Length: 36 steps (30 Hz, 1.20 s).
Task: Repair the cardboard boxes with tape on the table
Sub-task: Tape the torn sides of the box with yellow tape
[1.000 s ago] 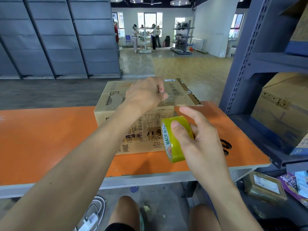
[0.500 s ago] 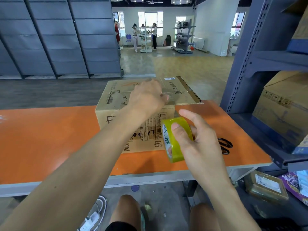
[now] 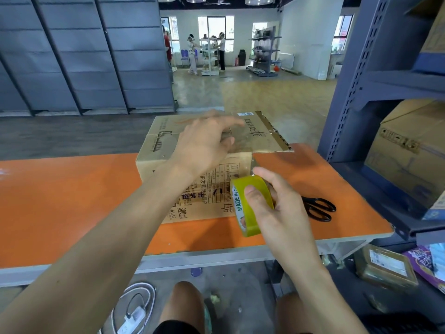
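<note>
Blurred: L hand [image 3: 202, 145] fingertips smear over the box [image 3: 166, 141] top; can't tell if they press down or just skim it.
Covered: L forearm crosses the box's near face and blocks part of the print; the tape [image 3: 251, 183] blocks the near right corner.
Cut off: print on the roll's side reads "MADE IN C", the rest is under the thumb.
Hard to see: a shiny bit shows between roll and box corner, maybe a strip of tape; can't say for sure.
Scissors [image 3: 320, 209]: black handles show on the table [image 3: 60, 208]; blades are behind R hand [image 3: 281, 213].
L grip: fingers spread and straight over the box top near the centre seam, holding nothing.
R grip: wrapped on the roll, thumb on the outer band, fingers behind it.
Box vs grip: sits mid-table toward the far edge, under L hand; right flap [image 3: 267, 138] sticks out flat past the box's side, just beyond L fingertips.
Tape vs box: held off the table, just in front of the near right corner.
Rack [image 3: 346, 92]: stands at the table's right end, more boxes on it, partly out of frame.
</note>
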Available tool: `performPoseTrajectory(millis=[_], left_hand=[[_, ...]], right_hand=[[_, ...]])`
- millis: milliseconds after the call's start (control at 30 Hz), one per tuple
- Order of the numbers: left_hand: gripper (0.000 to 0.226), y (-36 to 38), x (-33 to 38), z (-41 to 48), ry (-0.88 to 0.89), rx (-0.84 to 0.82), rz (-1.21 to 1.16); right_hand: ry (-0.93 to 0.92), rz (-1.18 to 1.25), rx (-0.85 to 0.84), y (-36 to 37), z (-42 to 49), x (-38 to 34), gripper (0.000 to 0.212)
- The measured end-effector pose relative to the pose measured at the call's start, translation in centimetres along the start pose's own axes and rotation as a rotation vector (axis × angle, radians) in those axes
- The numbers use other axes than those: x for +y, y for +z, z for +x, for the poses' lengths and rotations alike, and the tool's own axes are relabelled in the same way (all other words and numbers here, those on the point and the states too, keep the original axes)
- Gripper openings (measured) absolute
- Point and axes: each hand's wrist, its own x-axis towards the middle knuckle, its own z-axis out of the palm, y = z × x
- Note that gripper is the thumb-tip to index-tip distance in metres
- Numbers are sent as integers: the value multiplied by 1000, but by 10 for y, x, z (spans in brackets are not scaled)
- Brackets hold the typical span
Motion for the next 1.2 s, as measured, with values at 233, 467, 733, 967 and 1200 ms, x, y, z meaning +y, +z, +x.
performPoseTrajectory(millis=[233, 467, 733, 967, 1200], left_hand=[[32, 1, -17, -1, 240, -144, 14], [58, 0, -16, -11, 212, -302, 289], [67, 8, -12, -15, 332, -193, 367], [55, 8, -12, -7, 299, -238, 290], [60, 17, -12, -9, 337, -146, 351]], right_hand=[[-16, 62, -30, 7, 4, 7, 40], [-43, 62, -4, 15, 7, 15, 51], [-66, 17, -17, 15, 6, 26, 53], [-69, 171, -102, 13, -1, 27, 48], [-68, 152, -98, 14, -7, 27, 51]])
